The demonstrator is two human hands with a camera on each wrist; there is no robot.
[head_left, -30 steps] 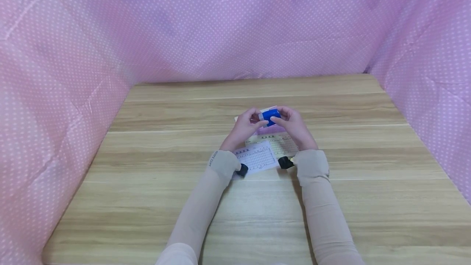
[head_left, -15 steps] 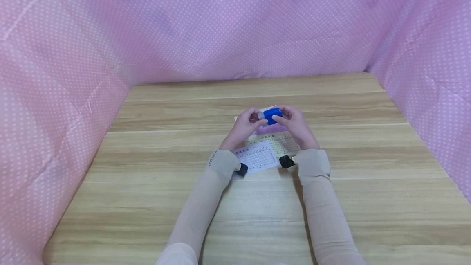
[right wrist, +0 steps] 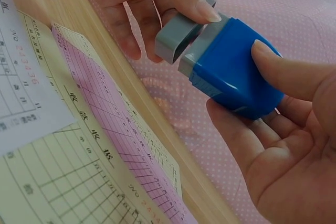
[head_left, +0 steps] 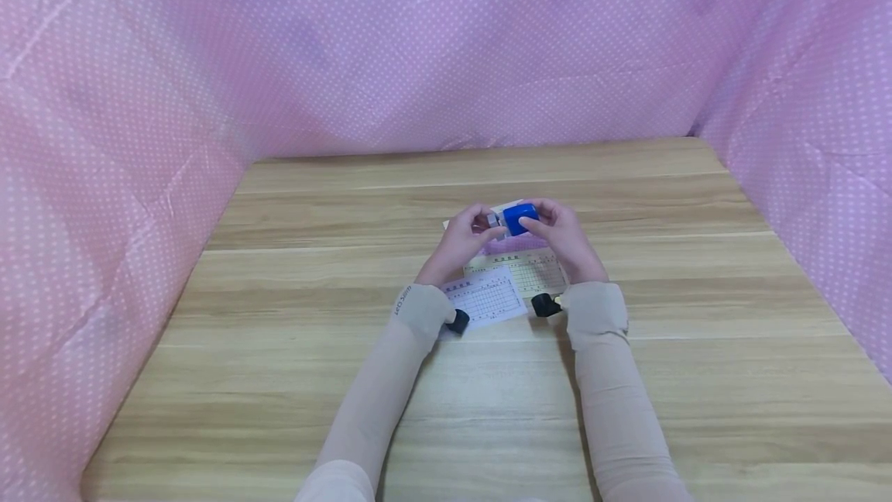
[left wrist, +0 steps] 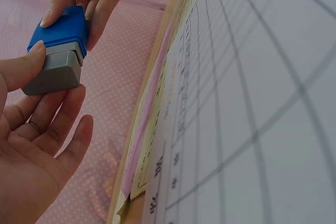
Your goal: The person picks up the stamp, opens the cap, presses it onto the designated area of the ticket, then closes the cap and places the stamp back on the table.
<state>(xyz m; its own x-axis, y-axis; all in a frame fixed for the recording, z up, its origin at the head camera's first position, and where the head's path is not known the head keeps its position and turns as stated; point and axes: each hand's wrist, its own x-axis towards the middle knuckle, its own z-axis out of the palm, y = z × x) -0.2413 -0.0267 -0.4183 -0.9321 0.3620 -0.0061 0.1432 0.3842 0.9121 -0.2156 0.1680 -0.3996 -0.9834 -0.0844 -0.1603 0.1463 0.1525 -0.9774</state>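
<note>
A blue stamp (right wrist: 239,74) is held above the table by both hands. My right hand (head_left: 566,245) pinches its blue body between thumb and fingers. With thumb and fingertips, my left hand (head_left: 460,245) grips the grey cap (left wrist: 55,74) at the stamp's other end. In the right wrist view the cap sits slightly apart from the body, and a lighter grey section shows between them. Below the hands lie printed receipt slips: a white one (head_left: 488,298) nearest, then a yellowish one (head_left: 536,276), and a pink one (right wrist: 113,114) behind.
The slips overlap one another on the wood-grain table (head_left: 279,316). Pink dotted cloth (head_left: 446,45) hangs round the back and sides. Black wrist cameras, such as the right one (head_left: 546,305), stick out close over the slips.
My right hand has drawn the blue body a little to the right and away from the cap, widening the grey section between them. My left hand has stayed almost still.
</note>
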